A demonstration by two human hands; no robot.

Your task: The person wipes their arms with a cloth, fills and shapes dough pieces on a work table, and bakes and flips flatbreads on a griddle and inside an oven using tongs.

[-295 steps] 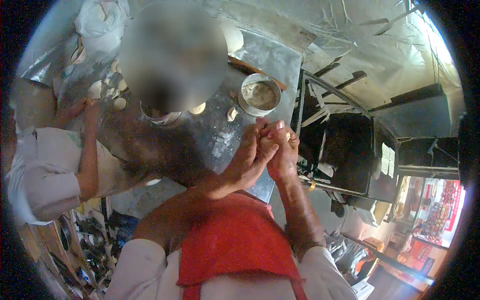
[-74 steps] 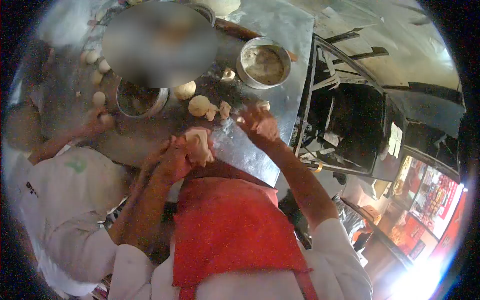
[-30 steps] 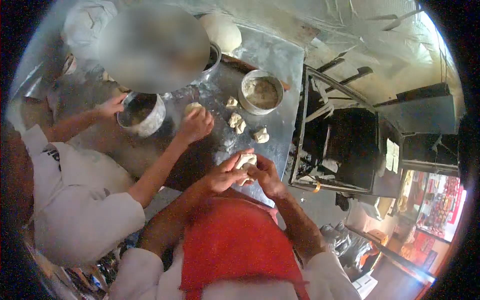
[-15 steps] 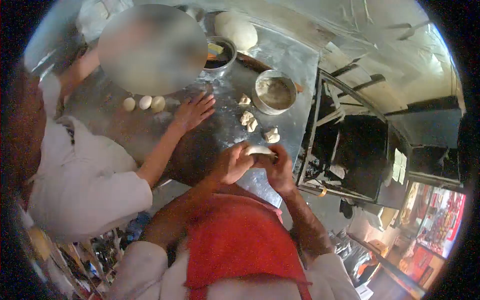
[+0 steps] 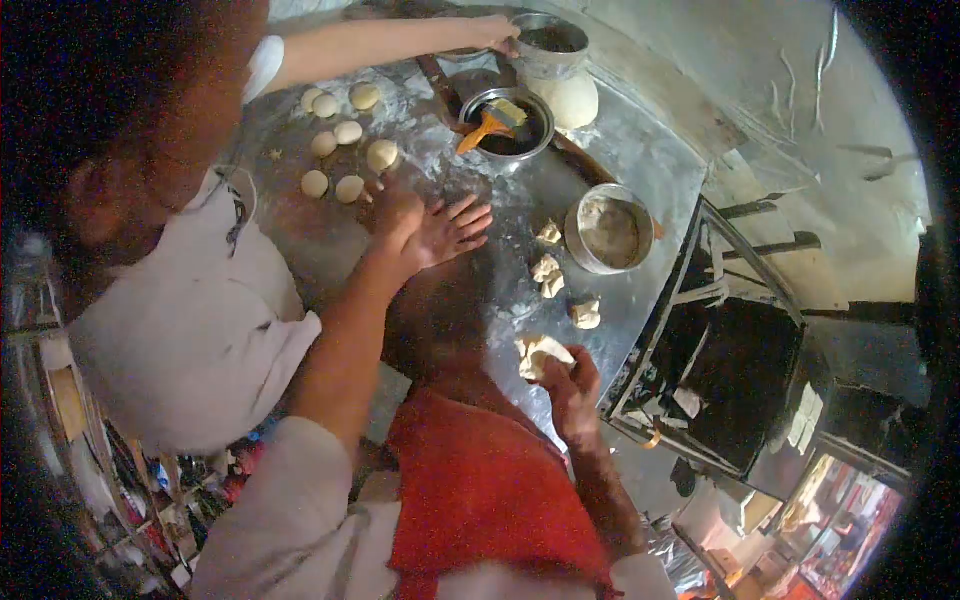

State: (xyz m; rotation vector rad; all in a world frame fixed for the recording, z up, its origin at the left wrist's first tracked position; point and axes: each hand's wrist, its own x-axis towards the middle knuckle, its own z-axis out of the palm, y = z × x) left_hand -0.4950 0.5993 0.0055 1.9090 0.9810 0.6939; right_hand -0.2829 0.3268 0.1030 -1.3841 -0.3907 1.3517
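Note:
My right hand grips a torn lump of dough near the front edge of the metal table. My left hand is stretched across to the far left, close to several dough balls. Its fingers are bent away and partly hidden, so I cannot make out whether they hold anything. Just beside it, and partly overlapped by it, a co-worker's hand rests with fingers spread. Small rough dough pieces lie ahead of my right hand, left of a floury metal bowl.
A co-worker stands at my left, one arm reaching to a metal pot. Behind the dough are a bowl holding a brush, a large dough mass and a rolling pin. A dark metal-framed opening borders the right.
My left hand has left the dough and moved up and left, over beside the co-worker's hand. The right hand keeps the dough alone. The view has shifted, showing more dough balls.

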